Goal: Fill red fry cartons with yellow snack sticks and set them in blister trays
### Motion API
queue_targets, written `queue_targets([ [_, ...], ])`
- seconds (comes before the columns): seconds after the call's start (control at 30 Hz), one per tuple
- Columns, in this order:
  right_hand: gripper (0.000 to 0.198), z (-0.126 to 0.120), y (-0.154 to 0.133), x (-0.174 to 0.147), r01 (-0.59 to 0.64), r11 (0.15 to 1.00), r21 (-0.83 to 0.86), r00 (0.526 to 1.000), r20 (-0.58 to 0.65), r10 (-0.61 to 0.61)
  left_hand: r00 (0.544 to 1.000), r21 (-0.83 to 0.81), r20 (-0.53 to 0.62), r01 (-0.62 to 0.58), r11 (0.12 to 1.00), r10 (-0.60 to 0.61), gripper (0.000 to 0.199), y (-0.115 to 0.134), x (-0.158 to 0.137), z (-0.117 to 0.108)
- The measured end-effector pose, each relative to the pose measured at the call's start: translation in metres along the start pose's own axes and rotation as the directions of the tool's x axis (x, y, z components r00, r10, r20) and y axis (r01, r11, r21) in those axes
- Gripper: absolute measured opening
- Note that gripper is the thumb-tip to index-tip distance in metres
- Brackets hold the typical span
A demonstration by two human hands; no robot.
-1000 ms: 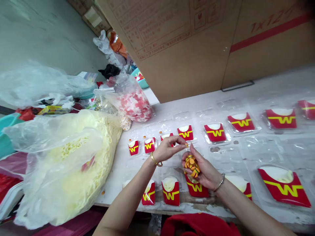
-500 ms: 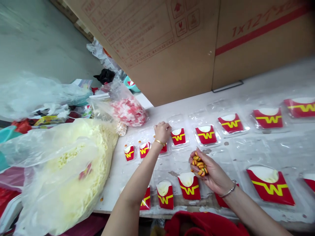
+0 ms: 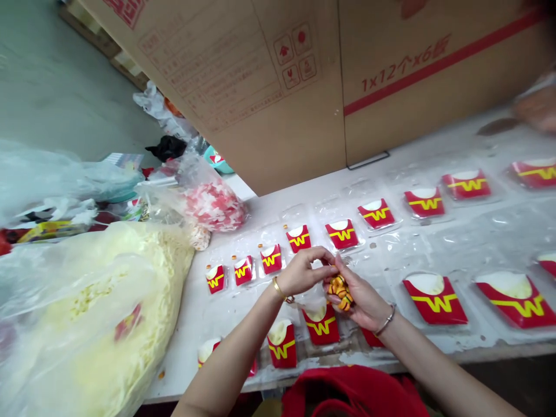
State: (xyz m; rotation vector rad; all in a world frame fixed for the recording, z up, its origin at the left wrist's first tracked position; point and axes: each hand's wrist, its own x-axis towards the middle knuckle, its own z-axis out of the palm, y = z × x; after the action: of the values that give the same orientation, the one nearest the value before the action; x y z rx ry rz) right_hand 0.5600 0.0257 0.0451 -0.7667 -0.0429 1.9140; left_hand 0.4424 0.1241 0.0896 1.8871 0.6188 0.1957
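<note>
My right hand (image 3: 362, 301) is cupped, palm up, around a small pile of miniature toy burgers (image 3: 340, 291), yellow-orange with dark stripes. Above that pile, my left hand (image 3: 310, 269) reaches in with thumb and forefinger pinched against the topmost burgers; the fingertips partly hide what they grip. Behind the hands runs a row of clear plastic packs, each with a red fries carton bearing a yellow zigzag, such as this fries carton (image 3: 297, 238). A single small burger (image 3: 285, 226) lies at that carton's upper left, and several cartons farther left have one likewise.
A nearer row includes this fries carton (image 3: 435, 299). A big cardboard box (image 3: 278, 116) stands at the back. To the left are a large bag of pale yellow pieces (image 3: 130, 289) and a bag of pink-white pieces (image 3: 215, 204). Another person's blurred hand (image 3: 538, 110) shows far right.
My left hand has moved from the back row to the burgers in my right palm. One small burger now lies by the fourth back-row carton. The view has shifted to the right.
</note>
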Motion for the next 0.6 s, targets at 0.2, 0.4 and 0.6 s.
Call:
queue_targets([
  [0.2,0.028,-0.011,-0.01,-0.003,0.051,0.995,0.088,0.998,0.03,-0.054,0.867,-0.281,-0.461,0.059,0.958,-0.188,0.021,-0.031,0.038,-0.01],
  [0.4,0.013,-0.022,-0.026,-0.011,0.173,0.977,0.126,0.985,-0.023,-0.171,0.825,-0.146,-0.523,0.162,0.976,-0.215,0.013,-0.07,0.094,-0.031],
  [0.6,0.028,-0.03,-0.036,-0.015,0.183,0.982,0.044,0.98,-0.088,-0.179,0.896,0.604,-0.435,0.217,0.766,0.089,0.011,-0.08,0.11,-0.025],
])
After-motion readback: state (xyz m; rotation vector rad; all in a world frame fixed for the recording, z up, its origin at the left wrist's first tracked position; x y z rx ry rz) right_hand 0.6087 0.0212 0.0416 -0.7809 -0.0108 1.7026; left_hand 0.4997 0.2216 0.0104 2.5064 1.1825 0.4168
